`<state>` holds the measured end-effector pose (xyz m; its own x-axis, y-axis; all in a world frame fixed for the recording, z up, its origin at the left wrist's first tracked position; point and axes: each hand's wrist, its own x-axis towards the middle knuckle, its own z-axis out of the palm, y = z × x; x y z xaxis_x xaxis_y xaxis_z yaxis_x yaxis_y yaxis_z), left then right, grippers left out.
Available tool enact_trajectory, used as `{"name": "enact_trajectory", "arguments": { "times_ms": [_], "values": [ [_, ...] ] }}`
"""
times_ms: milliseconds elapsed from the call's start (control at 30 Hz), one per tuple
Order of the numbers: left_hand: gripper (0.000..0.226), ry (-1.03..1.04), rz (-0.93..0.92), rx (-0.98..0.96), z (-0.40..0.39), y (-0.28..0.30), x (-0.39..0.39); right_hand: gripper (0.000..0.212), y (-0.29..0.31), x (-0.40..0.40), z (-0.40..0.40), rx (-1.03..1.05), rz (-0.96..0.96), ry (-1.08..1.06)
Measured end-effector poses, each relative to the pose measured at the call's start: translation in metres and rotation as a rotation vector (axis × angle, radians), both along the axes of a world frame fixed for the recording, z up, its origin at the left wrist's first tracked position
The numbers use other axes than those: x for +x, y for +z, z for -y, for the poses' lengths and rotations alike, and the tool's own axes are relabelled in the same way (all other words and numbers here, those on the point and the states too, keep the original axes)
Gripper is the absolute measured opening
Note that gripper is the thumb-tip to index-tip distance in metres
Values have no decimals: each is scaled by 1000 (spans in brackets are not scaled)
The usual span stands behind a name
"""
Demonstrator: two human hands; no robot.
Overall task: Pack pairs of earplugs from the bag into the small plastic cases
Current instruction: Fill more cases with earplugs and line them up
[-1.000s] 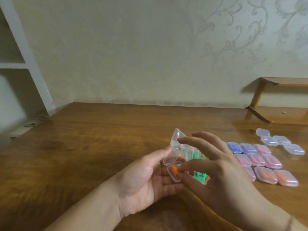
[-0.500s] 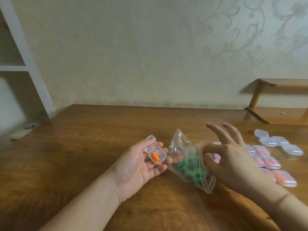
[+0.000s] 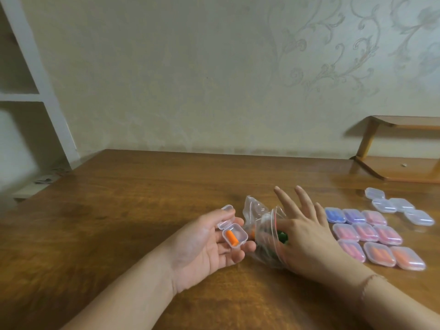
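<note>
Moved: right hand (image 3: 307, 236) now pushed into bag (image 3: 263, 231) mouth; it hovered outside before.
Right fingers (image 3: 287, 201): two stretched flat over bag top; the rest are inside, grip unseen, likely after a second orange plug.
Left fingers (image 3: 234, 254): curled under open case (image 3: 234, 235), thumb on lid, kept level beside bag for a short drop.
Plug (image 3: 231, 238): one orange, in case.
Bench (image 3: 119, 210): filled cases (image 3: 371, 236) right, empties (image 3: 400, 207) behind.

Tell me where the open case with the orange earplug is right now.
In the head view, the open case sits left of centre, resting on the left hand fingers, just left of the plastic bag.
</note>
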<state>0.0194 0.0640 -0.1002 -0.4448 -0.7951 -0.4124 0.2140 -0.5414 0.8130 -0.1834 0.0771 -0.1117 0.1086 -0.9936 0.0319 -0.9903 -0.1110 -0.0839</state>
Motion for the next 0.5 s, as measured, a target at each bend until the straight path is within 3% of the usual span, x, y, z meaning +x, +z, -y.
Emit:
{"name": "enact_trajectory", "arguments": {
  "times_ms": [233, 500],
  "values": [
    [43, -33, -18, 16, -1, -1, 0, 35, -9, -5, 6, -133, 262, 11],
    [46, -63, -13, -10, -1, -1, 0, 29, -13, -7, 7, -163, 226, 50]
  ]
}}
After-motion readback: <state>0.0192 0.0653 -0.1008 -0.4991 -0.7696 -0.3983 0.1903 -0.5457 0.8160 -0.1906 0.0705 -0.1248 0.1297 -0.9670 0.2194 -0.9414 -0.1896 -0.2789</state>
